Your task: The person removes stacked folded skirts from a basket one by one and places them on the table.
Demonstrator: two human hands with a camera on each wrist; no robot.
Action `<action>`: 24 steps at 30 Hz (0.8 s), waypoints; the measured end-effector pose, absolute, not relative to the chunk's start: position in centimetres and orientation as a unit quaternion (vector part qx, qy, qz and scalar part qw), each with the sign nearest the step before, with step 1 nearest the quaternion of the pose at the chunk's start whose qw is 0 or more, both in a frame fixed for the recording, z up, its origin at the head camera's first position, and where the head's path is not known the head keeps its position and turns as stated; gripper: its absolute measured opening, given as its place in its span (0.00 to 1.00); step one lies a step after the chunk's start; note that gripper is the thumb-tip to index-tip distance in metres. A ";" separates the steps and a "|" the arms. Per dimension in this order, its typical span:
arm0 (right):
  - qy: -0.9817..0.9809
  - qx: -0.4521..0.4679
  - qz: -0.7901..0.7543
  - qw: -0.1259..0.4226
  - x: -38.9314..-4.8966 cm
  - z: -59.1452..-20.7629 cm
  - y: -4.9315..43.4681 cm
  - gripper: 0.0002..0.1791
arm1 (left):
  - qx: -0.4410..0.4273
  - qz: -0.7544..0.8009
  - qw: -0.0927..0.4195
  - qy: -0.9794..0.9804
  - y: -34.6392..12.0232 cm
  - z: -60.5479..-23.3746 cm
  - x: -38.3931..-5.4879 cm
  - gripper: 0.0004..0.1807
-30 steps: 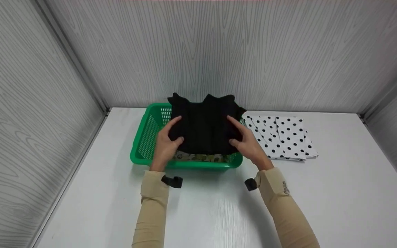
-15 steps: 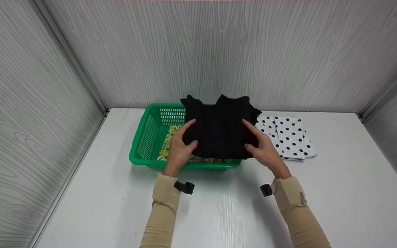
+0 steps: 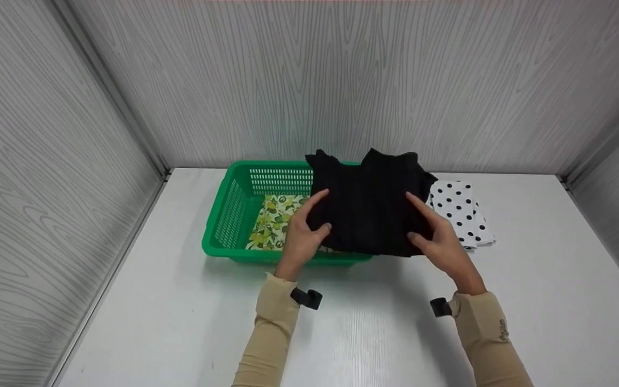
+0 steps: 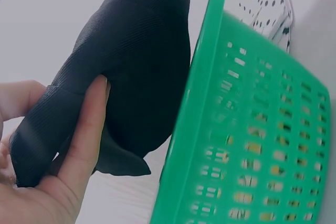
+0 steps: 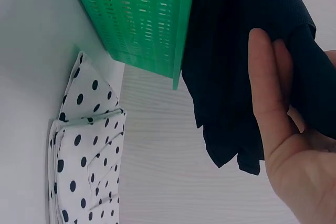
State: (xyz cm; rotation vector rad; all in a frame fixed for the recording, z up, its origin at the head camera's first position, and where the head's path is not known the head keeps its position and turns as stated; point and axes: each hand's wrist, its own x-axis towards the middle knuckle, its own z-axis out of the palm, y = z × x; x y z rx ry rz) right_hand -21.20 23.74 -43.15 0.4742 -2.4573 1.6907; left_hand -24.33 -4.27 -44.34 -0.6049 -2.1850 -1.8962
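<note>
A folded black cloth garment [image 3: 366, 207] hangs between both hands over the right part of a green plastic basket [image 3: 216, 236]. My left hand [image 3: 303, 234] pinches its left side, thumb on the near face. On the opposite side, my right hand [image 3: 441, 244] grips the garment in the same way. In the left wrist view the black fabric [image 4: 131, 61] bunches between thumb and fingers, close beside the basket's rim. The right wrist view has the garment's loose corners [image 5: 226, 140] drooping past the fingers. Inside the basket lies a cloth with a yellow-green lemon print [image 3: 277, 217], partly hidden by the garment.
To the right of the basket, a folded white cloth with black dots [image 3: 457, 215] lies on the white table [image 3: 342, 333], partly covered by the garment in the head view. Grey wood-patterned walls [image 3: 309, 80] enclose the table at the back and sides.
Both hands have carried the black garment to the right and slightly nearer, from over the basket's middle toward the dotted cloth. More of the lemon-print cloth now shows.
</note>
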 end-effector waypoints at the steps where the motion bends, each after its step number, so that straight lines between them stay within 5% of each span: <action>1: -0.813 0.157 0.557 0.065 -21.0 -43.1 24.0 0.42 | -0.206 -0.643 0.090 -0.732 -4.0 -44.3 -24.2 0.34; 24: -0.845 0.156 0.496 0.126 -14.2 -44.0 30.7 0.45 | -0.254 -0.642 0.034 -0.723 2.5 -45.2 -21.1 0.36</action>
